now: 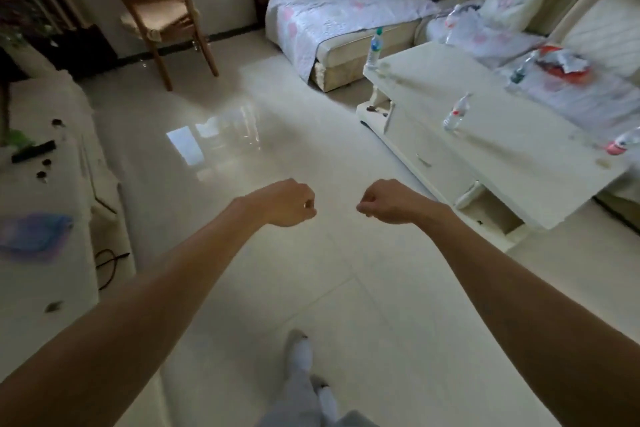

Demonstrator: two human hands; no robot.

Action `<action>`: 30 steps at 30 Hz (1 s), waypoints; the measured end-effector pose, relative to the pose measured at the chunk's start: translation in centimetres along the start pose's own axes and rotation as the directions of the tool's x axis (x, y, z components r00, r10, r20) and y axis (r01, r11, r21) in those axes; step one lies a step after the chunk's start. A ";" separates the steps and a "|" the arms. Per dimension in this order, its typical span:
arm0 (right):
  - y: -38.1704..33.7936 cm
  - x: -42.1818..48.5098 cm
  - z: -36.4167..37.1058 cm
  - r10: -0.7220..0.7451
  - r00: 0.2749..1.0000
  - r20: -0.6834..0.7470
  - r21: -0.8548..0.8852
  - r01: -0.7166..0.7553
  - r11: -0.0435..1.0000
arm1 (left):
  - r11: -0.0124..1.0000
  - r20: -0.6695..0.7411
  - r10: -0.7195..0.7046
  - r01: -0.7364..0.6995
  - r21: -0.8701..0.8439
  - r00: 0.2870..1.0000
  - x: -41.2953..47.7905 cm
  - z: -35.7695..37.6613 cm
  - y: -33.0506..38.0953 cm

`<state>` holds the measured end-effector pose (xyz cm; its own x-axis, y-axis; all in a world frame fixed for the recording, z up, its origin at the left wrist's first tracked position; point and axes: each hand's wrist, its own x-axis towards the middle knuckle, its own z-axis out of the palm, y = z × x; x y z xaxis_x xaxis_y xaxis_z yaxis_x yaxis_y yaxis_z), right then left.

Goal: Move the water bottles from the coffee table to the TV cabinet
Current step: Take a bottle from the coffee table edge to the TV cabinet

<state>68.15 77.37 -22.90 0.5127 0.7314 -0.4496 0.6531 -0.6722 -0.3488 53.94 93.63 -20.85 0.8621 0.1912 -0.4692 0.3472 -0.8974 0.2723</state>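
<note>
Forearms stretched forward over the glossy pale tiled floor (214, 149), left hand (289, 203) and right hand (386, 201) curled into loose fists, each grip closed on nothing. Clear plastic water bottles (456, 113) upright on the cream coffee tabletop (519, 156) at right; white TV cabinet (45, 225) at left.

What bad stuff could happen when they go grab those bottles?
The bottle with the red label stands right at the coffee table edge, so a bump might knock it onto the floor. The floor looks glossy, maybe slippery in socks. Both hands, left hand and right hand, are empty now; carrying too many bottles at once could mean dropping one.
</note>
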 end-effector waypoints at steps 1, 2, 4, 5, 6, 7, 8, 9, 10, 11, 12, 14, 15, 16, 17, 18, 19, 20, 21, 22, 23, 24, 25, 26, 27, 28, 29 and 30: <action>0.9 -0.2 -0.9 0.034 0.999 -0.025 0.008 -0.033 0.999 | 1.000 0.004 0.028 -0.028 0.013 1.000 1.5 -0.8 0.7; 1.7 -0.4 -1.8 0.068 0.996 -0.049 0.022 -0.067 0.998 | 0.998 0.008 0.057 -0.057 0.033 0.998 2.9 -1.5 1.4; 3.2 -0.9 -3.6 0.133 0.986 -0.100 0.055 -0.128 0.990 | 0.989 0.004 0.118 -0.118 0.092 0.993 5.8 -3.2 2.9; 4.0 -1.1 -4.4 0.166 0.978 -0.128 0.077 -0.157 0.985 | 0.981 0.001 0.149 -0.148 0.123 0.989 7.2 -4.0 3.7; 4.7 -1.4 -5.3 0.199 0.968 -0.156 0.099 -0.185 0.978 | 0.973 -0.003 0.179 -0.177 0.150 0.984 8.6 -4.8 4.4; 5.5 -1.6 -6.0 0.231 0.955 -0.184 0.124 -0.211 0.970 | 0.964 -0.004 0.208 -0.204 0.172 0.978 9.8 -5.6 5.0; 6.3 -1.9 -6.7 0.263 0.941 -0.213 0.149 -0.235 0.961 | 0.954 -0.001 0.235 -0.231 0.193 0.972 11.0 -6.4 5.7; 7.1 -2.2 -7.3 0.296 0.924 -0.242 0.175 -0.258 0.950 | 0.943 0.002 0.264 -0.258 0.210 0.965 12.1 -7.1 6.4; 7.9 -2.6 -7.8 0.326 0.905 -0.272 0.202 -0.277 0.939 | 0.933 0.007 0.289 -0.284 0.220 0.957 13.1 -7.8 7.3; 8.8 -2.8 -8.3 0.357 0.887 -0.292 0.231 -0.297 0.927 | 0.925 0.016 0.310 -0.306 0.226 0.950 13.9 -8.5 8.3; 9.7 -3.2 -8.6 0.384 0.874 -0.299 0.256 -0.314 0.914 | 0.916 0.030 0.329 -0.327 0.232 0.944 14.6 -9.0 9.4; 11.6 -3.9 -9.2 0.431 0.851 -0.299 0.290 -0.349 0.891 | 0.894 0.061 0.368 -0.371 0.251 0.928 15.9 -9.7 11.9; 12.6 -4.1 -9.5 0.453 0.840 -0.299 0.304 -0.366 0.880 | 0.881 0.076 0.388 -0.394 0.261 0.918 16.4 -9.9 13.2; 13.6 -4.4 -9.8 0.472 0.829 -0.302 0.318 -0.379 0.869 | 0.868 0.090 0.409 -0.418 0.268 0.908 17.0 -10.1 14.5; 14.6 -4.6 -10.0 0.487 0.817 -0.309 0.332 -0.387 0.860 | 0.852 0.103 0.432 -0.443 0.278 0.896 17.6 -10.2 15.8; 15.4 -4.8 -10.3 0.500 0.807 -0.315 0.345 -0.393 0.852 | 0.835 0.116 0.454 -0.467 0.289 0.883 18.4 -10.2 17.1; 16.4 -4.9 -10.5 0.511 0.799 -0.316 0.364 -0.396 0.843 | 0.820 0.129 0.471 -0.486 0.302 0.873 19.2 -10.2 18.3; 17.4 -5.0 -10.7 0.522 0.793 -0.314 0.387 -0.395 0.833 | 0.808 0.140 0.480 -0.499 0.314 0.866 20.0 -10.2 19.5; 18.5 -5.1 -10.9 0.530 0.789 -0.310 0.409 -0.393 0.824 | 0.800 0.152 0.484 -0.506 0.323 0.862 20.9 -10.1 20.8; 19.6 -5.3 -11.2 0.534 0.788 -0.308 0.425 -0.388 0.818 | 0.793 0.163 0.486 -0.512 0.330 0.858 21.8 -10.1 22.0; 20.7 -5.4 -11.6 0.534 0.787 -0.311 0.436 -0.381 0.816 | 0.788 0.171 0.488 -0.517 0.336 0.856 22.7 -10.0 23.3; 22.0 -5.5 -12.0 0.533 0.785 -0.316 0.441 -0.376 0.815 | 0.783 0.178 0.491 -0.521 0.340 0.853 23.5 -10.0 24.7; 23.4 -5.6 -12.5 0.536 0.782 -0.320 0.450 -0.372 0.812 | 0.782 0.184 0.490 -0.523 0.340 0.852 24.3 -10.0 26.0; 24.8 -5.8 -13.0 0.538 0.780 -0.320 0.457 -0.370 0.809 | 0.781 0.191 0.488 -0.523 0.341 0.852 25.2 -10.0 27.3; 26.3 -5.9 -13.4 0.538 0.778 -0.324 0.462 -0.366 0.808 | 0.778 0.195 0.488 -0.526 0.344 0.851 26.2 -10.0 28.8; 27.9 -6.0 -13.9 0.536 0.778 -0.328 0.461 -0.363 0.810 | 0.775 0.194 0.491 -0.528 0.346 0.849 27.1 -9.9 30.2; 29.6 -6.0 -14.5 0.535 0.778 -0.329 0.455 -0.365 0.812 | 0.777 0.190 0.492 -0.527 0.344 0.850 28.0 -9.9 31.6; 31.1 -6.1 -15.0 0.536 0.779 -0.325 0.449 -0.371 0.813 | 0.780 0.185 0.492 -0.525 0.340 0.851 28.8 -10.0 33.0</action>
<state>93.71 53.70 -18.70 0.9306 0.2471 -0.2699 0.0899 -0.8694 -0.4859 93.94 73.47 -16.97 0.8360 -0.3524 -0.4206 -0.3072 -0.9357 0.1735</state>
